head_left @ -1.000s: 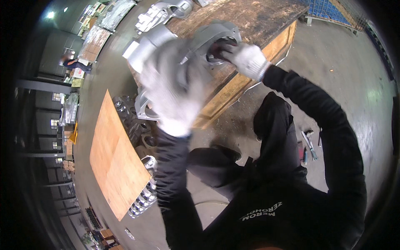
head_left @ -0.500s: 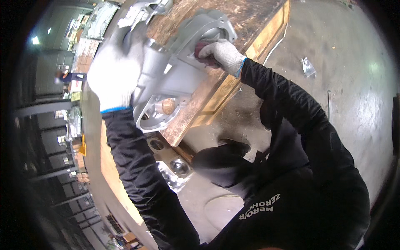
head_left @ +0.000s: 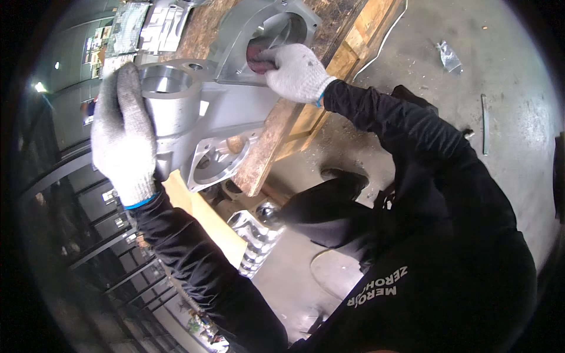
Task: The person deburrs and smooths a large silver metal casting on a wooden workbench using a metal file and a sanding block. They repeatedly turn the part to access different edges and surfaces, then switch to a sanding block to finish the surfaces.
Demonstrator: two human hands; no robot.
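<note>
A large grey cast-metal housing (head_left: 232, 109) lies on a worn wooden surface, with a round machined bore at its left and a wide opening at its far end. My left hand (head_left: 125, 135), in a white knit glove, lies along the outside of the bore's cylinder, fingers stretched out and fingertips near its rim; the thumb is hidden. My gloved right hand (head_left: 297, 70) pinches a dark red pad (head_left: 259, 56) against the edge of the wide opening. Whether it is a scouring pad or a folded cloth, I cannot tell.
The wooden bench edge (head_left: 268, 156) runs beside the housing. Below stand shiny machined metal blocks (head_left: 256, 238). Another silver casting (head_left: 165, 26) sits at the far left. A clear plastic bag (head_left: 448, 56) and a thin strip (head_left: 485, 125) lie on the concrete floor at right.
My view has shifted. My left hand has moved from over the housing to the outer side of the cylinder, uncovering the bore. The right hand keeps the red pad at the opening.
</note>
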